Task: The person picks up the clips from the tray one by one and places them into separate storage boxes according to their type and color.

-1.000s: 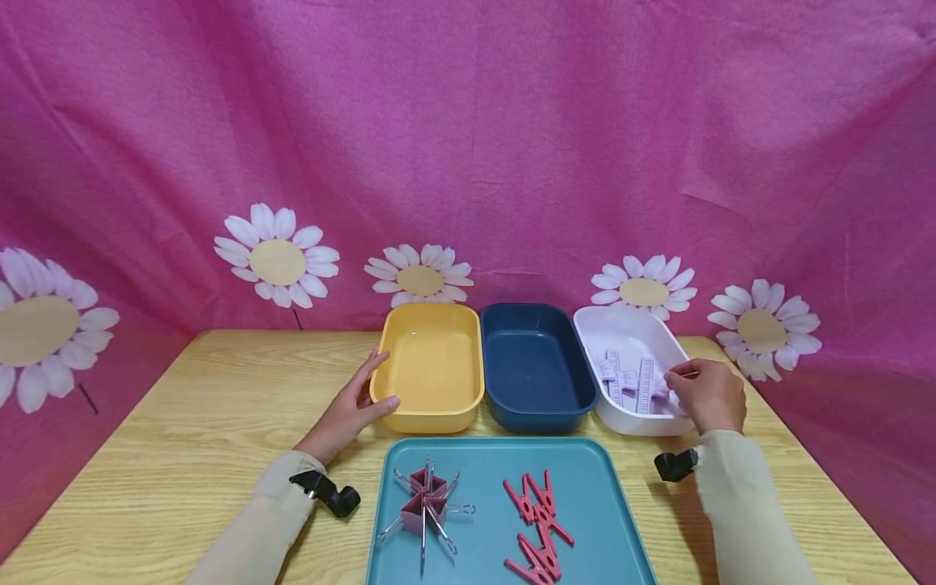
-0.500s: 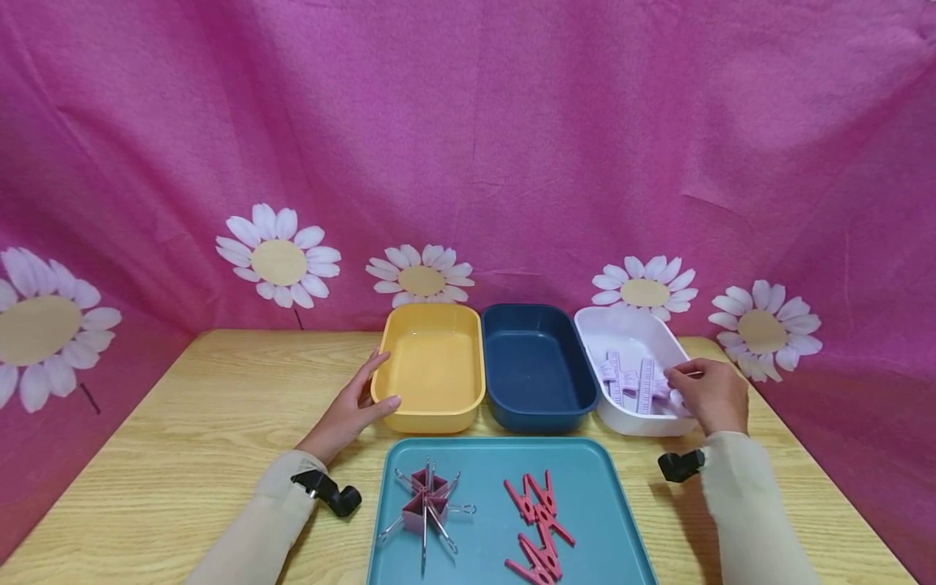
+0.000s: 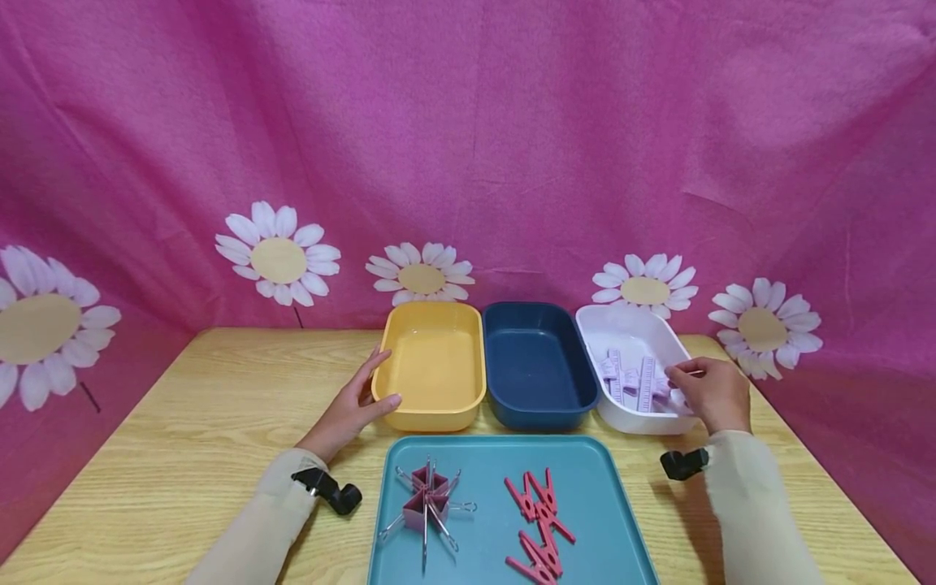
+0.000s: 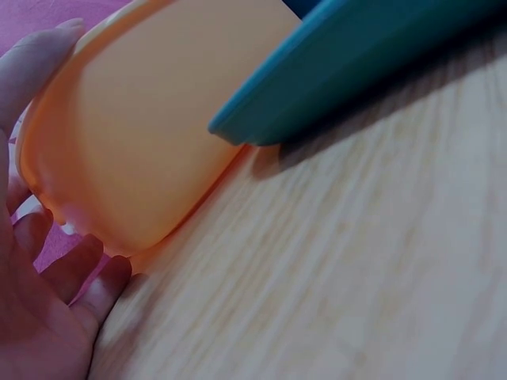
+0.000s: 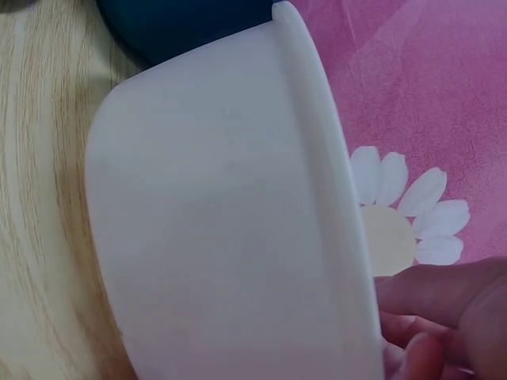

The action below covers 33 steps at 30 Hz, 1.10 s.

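My left hand [image 3: 351,410] is at the left side of a yellow tub [image 3: 431,370]; its thumb reaches over the rim and its bent fingers lie against the outer wall, as the left wrist view shows. At the right, my right hand [image 3: 720,394] reaches over the near right rim of a white tub [image 3: 625,418]. Its bent fingertips are next to lilac strips with ruler markings [image 3: 647,382] lying in that tub. In the right wrist view the white wall hides those fingertips, so whether they pinch a strip cannot be seen.
A navy tub [image 3: 541,418] stands between the yellow and white ones. In front, a teal tray [image 3: 483,561] bears several pink binder clips [image 3: 426,508] and several red clothespins [image 3: 541,528]. The wooden table [image 3: 183,455] ends against a pink flowered cloth [image 3: 468,146].
My right hand and wrist have shifted slightly to the right, still over the white tub. My left hand stays on the yellow tub. The clips, clothespins and lilac strips lie as before.
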Motion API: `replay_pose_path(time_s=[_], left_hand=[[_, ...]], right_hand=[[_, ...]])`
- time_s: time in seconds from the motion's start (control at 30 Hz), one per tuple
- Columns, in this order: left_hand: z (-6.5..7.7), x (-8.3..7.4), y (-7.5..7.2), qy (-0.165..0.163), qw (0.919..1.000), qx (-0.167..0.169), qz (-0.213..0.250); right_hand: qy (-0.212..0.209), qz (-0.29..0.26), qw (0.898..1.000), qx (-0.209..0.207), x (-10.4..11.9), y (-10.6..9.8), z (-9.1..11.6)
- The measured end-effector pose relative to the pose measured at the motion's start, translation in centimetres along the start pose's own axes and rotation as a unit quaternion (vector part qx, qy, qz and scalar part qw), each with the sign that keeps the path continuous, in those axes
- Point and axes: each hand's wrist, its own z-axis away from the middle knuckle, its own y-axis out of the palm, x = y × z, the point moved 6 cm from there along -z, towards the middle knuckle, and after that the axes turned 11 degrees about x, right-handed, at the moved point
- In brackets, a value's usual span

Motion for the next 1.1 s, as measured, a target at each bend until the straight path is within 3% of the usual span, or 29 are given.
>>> replay_pose_path(time_s=[0.8, 1.1], left_hand=[[0.0, -0.1, 0.1, -0.007, 0.9999, -0.003, -0.007], [-0.1, -0.1, 0.1, -0.014, 0.9998, -0.007, -0.014]], right_hand=[[-0.001, -0.001, 1.000, -0.001, 0.3, 0.0, 0.5], [-0.053, -0.009, 0.999, 0.008, 1.6, 0.2, 1.0]])
